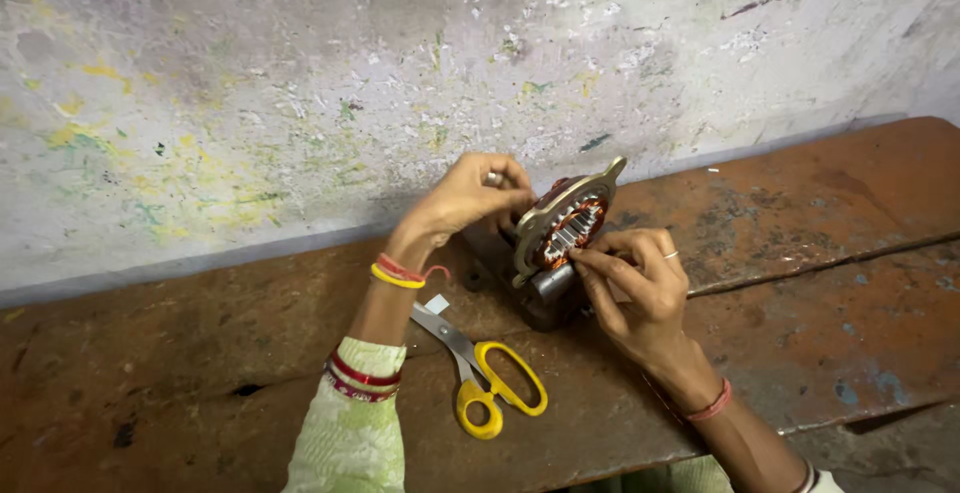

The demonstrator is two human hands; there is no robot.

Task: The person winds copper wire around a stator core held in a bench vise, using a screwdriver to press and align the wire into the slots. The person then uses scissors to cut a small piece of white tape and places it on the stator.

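Observation:
A metal motor stator (562,230) with copper windings inside its ring stands tilted on the worn brown bench (800,283). My left hand (465,198) grips its upper left rim from behind. My right hand (635,278) pinches at the windings on the front right side of the ring. Both wrists wear thread bands and bangles, and each hand has a ring on a finger.
Yellow-handled scissors (490,378) lie shut on the bench just in front of the stator, between my forearms, with a small white scrap (437,304) by their blades. A paint-flecked pale wall (300,93) rises right behind the bench. The bench edge runs along the bottom right.

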